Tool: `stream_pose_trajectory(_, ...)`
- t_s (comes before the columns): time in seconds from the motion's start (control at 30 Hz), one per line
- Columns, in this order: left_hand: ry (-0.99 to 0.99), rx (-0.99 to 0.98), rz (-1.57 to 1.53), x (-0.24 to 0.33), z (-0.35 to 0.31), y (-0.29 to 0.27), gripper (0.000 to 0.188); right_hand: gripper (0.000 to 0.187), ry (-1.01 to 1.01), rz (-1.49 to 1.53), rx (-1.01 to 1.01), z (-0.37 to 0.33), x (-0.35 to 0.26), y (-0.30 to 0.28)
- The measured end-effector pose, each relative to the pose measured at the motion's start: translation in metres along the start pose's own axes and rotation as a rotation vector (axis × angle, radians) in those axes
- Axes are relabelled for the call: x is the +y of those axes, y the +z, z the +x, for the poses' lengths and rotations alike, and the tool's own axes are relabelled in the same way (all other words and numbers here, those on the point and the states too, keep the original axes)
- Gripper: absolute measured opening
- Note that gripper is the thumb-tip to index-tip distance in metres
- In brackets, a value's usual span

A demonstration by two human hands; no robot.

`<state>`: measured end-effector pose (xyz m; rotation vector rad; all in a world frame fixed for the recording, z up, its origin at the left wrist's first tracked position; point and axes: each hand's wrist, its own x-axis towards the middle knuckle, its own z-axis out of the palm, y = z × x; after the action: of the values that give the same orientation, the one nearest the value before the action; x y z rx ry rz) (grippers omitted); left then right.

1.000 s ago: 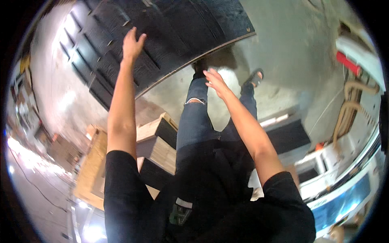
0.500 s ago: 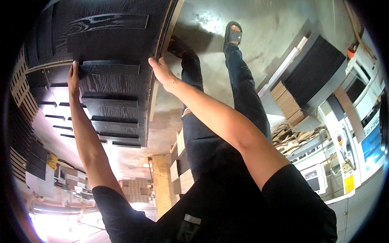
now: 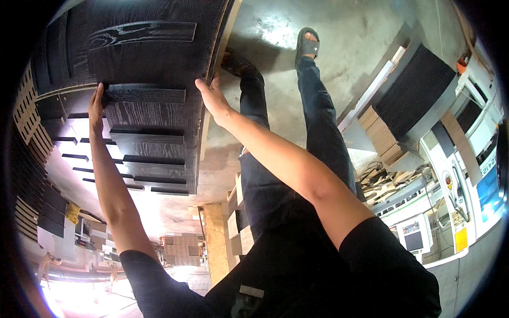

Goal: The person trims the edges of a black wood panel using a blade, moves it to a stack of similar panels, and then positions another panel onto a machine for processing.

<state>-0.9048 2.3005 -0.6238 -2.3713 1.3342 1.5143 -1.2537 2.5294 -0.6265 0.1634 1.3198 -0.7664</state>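
Black wood-grain panels [image 3: 154, 61] lie stacked to my left, with several raised black strips [image 3: 146, 95] across them. My left hand [image 3: 96, 111] rests at the far-left edge of the stack beside one strip's end, fingers stretched out. Against the stack's right edge is my right hand [image 3: 213, 99], thumb apart from its fingers; some of its fingertips are hidden at the edge. No loose thing shows in either hand.
My sandalled foot [image 3: 307, 45] stands on the concrete floor [image 3: 275, 24] right of the stack. Farther right are a pile of black boards [image 3: 419, 90], wood offcuts [image 3: 395, 183] and a white machine [image 3: 450, 175]. Slatted boards [image 3: 26, 114] stand at the far left.
The panels and both hands sit slightly lower and farther right in the picture, along with the surroundings. Both hands keep their places at the stack's edges.
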Motion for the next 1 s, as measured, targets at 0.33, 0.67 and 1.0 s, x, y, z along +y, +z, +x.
stream_pose_trajectory(0.33, 0.052, -0.064, 0.03, -0.019, 0.008, -0.01, 0.068, 0.093, -0.227, 0.086, 0.136, 0.006, -0.01, 0.015)
stream_pose_trajectory(0.67, 0.085, -0.107, 0.087, -0.003, 0.027, -0.029, 0.103, 0.082, -0.111, 0.167, 0.003, 0.001, -0.022, 0.007)
stream_pose_trajectory(1.0, 0.222, -0.206, 0.212, 0.001, 0.05, -0.012, 0.115, 0.088, -0.123, 0.04, 0.098, 0.01, -0.021, 0.004)
